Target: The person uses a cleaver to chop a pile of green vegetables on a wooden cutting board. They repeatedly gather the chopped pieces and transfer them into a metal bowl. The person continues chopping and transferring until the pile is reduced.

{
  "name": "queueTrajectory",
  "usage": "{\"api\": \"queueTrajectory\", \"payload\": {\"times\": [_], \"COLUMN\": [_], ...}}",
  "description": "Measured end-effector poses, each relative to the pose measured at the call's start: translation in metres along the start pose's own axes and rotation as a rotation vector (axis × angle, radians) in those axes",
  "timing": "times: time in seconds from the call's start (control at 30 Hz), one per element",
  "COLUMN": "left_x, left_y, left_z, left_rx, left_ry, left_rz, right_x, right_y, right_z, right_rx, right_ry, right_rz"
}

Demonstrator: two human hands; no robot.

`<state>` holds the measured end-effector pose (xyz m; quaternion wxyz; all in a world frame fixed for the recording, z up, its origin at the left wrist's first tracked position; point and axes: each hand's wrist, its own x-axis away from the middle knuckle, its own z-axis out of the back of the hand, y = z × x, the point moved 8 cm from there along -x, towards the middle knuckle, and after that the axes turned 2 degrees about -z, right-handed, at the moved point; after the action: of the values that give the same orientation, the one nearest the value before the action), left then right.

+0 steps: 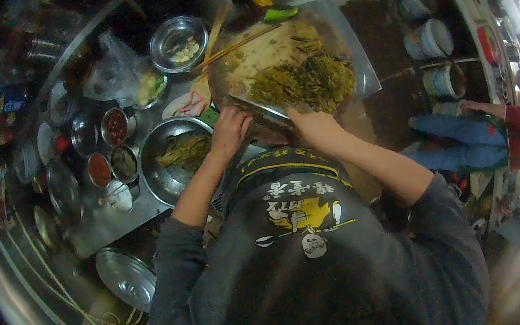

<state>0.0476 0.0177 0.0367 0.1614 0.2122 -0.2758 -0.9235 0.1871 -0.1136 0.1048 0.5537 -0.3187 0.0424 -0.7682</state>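
Note:
My right hand (314, 126) grips a kitchen knife (266, 107) at its near right end, the blade slanting up to the left over the near edge of a round chopping board (257, 57). My left hand (231, 129) is at the far end of the blade, fingers bent; whether they pinch the metal is unclear. Beyond the blade, a heap of chopped yellow-green leafy vegetable (303, 80) covers the board's right and near side. A steel bowl (156, 190) left of my left forearm contains uncut greens (185, 151) of similar colour.
Chopsticks (242, 44) lie across the board, near a green pepper piece (280, 13). A steel bowl (176, 21) with pale cloves, a plastic bag (113, 76) and seasoning pots (114, 127) crowd the left. White buckets (435, 38) line the right, where another person (478, 140) stands.

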Motion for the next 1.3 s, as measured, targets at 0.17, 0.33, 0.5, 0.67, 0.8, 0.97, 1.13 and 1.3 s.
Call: {"api": "queueTrajectory", "payload": {"times": [0.17, 0.33, 0.5, 0.67, 0.8, 0.97, 1.13, 1.3], "left_x": [-0.003, -0.002, -0.001, 0.002, 0.002, -0.002, 0.004, 0.005], "left_y": [0.005, 0.000, 0.011, 0.004, -0.001, 0.007, -0.002, -0.004], "left_z": [0.005, -0.001, 0.008, 0.000, -0.007, 0.006, -0.001, -0.003], "left_rx": [0.049, 0.040, -0.015, -0.044, -0.034, -0.015, -0.030, 0.029], "left_ry": [0.016, 0.014, 0.027, -0.030, 0.009, 0.030, -0.014, 0.002], "left_rz": [0.002, -0.021, -0.058, -0.006, -0.046, -0.033, 0.064, 0.028], "right_x": [0.004, -0.048, -0.024, 0.009, -0.032, -0.050, 0.000, -0.017], "right_y": [0.010, 0.008, 0.000, 0.002, 0.008, 0.000, -0.005, 0.008], "right_z": [-0.025, -0.042, -0.011, -0.009, -0.048, -0.031, -0.007, -0.045], "right_rx": [-0.007, -0.090, -0.028, -0.035, -0.033, -0.049, 0.019, -0.029], "right_ry": [-0.038, 0.090, 0.045, -0.056, 0.014, 0.074, -0.041, -0.034], "right_rz": [-0.015, 0.006, 0.009, -0.033, -0.002, -0.037, 0.024, 0.023]}}
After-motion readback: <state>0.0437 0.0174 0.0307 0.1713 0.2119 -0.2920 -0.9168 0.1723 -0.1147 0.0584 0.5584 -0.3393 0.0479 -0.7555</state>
